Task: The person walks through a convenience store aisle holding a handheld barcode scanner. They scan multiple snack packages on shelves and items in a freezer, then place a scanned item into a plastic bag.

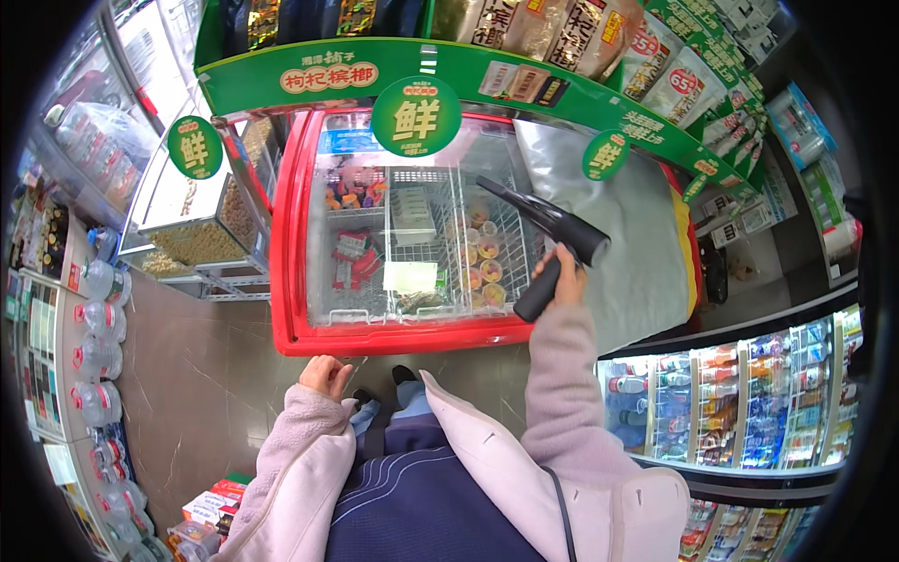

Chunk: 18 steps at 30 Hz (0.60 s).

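Note:
My right hand is closed around the handle of a black handheld vacuum or blower, whose narrow nozzle points up and left above a red chest freezer. Frozen cups and red packets lie in wire baskets under the freezer's glass lid. A silvery cover is spread over its right part. My left hand hangs just off the freezer's front edge, fingers curled, with nothing seen in it.
A green display shelf with packaged snacks spans the far side of the freezer. Clear bins stand at left. Large water bottles line the left wall. A lit drinks cooler is at right, and boxes sit at lower left.

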Tool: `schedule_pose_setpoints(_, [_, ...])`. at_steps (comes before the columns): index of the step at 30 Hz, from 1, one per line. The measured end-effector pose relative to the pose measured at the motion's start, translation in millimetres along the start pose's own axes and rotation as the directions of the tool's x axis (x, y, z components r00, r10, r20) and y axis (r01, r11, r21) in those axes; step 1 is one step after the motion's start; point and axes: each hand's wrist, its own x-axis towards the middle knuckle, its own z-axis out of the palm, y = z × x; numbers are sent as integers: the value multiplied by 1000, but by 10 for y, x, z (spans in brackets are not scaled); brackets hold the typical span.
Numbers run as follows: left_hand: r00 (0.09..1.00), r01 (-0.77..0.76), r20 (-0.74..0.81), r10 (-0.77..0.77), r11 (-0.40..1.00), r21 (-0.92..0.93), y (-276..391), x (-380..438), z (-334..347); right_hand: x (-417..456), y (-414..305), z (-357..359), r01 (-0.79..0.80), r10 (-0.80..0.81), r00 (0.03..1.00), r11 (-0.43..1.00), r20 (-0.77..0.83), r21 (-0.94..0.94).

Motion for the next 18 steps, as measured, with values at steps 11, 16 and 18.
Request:
schedule_pose_setpoints(11, [949,252,-225,-220,960,124,-221,-617,-230,1065,311,932,-16,26,993,996,115,-89])
schedule_pose_setpoints(16, [922,296,-284,-262,952,83,-192,-706,-252,1151,241,1043,-32,46,991,992,122,-121])
schedule_pose_setpoints(18, [918,298,-303,-257,950,95,-165,-704,-261,1107,187,1025,-48,69,988,988,139,-147])
